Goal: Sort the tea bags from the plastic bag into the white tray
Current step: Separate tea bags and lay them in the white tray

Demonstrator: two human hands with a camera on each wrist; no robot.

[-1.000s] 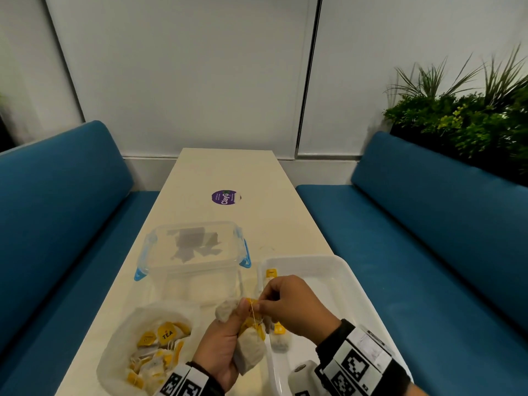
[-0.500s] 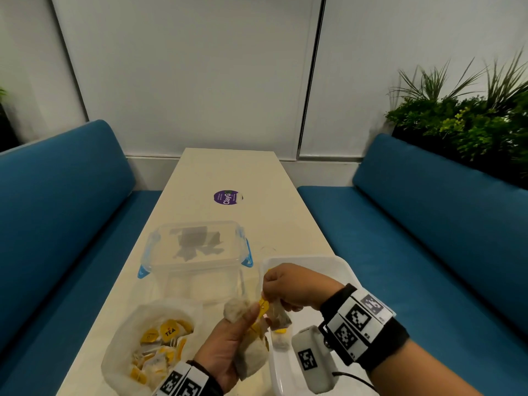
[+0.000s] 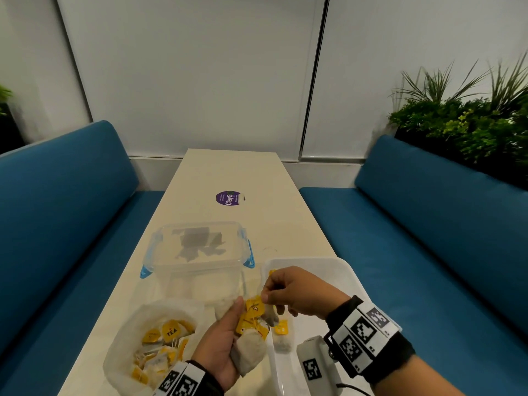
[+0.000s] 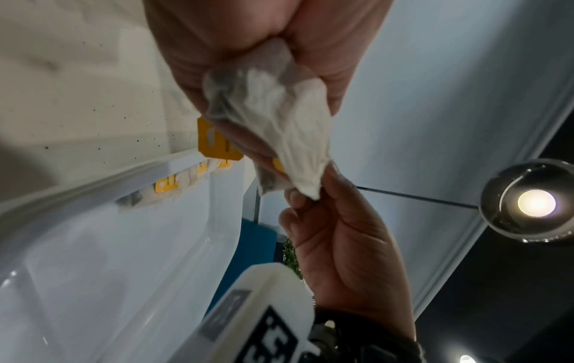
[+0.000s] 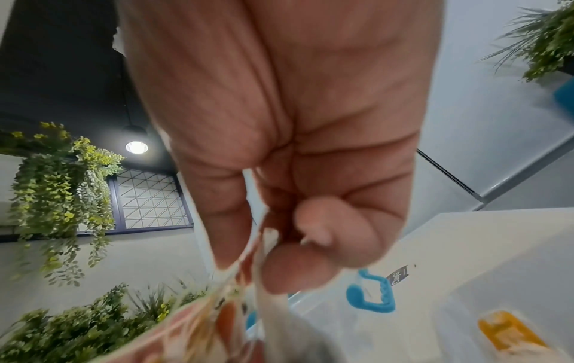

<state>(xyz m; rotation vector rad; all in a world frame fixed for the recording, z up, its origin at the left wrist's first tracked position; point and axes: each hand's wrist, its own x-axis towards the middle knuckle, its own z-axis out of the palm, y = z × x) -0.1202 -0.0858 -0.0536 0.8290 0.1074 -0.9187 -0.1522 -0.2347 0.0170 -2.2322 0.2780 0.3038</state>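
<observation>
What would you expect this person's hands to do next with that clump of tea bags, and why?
Probably the right hand draws one bag free and lays it in the white tray. The left hand grips a tangled bunch of tea bags, the right pinches at its yellow tags, and the tray lies right beneath, with a few bags already in it.

Soft, even indoor light fills the head view, with wide-angle bending at the edges. Round ceiling lamps [image 4: 536,203] glare against a dark ceiling in both wrist views. The right hand [image 5: 279,147] looms close, its fingertips motion-blurred.
</observation>
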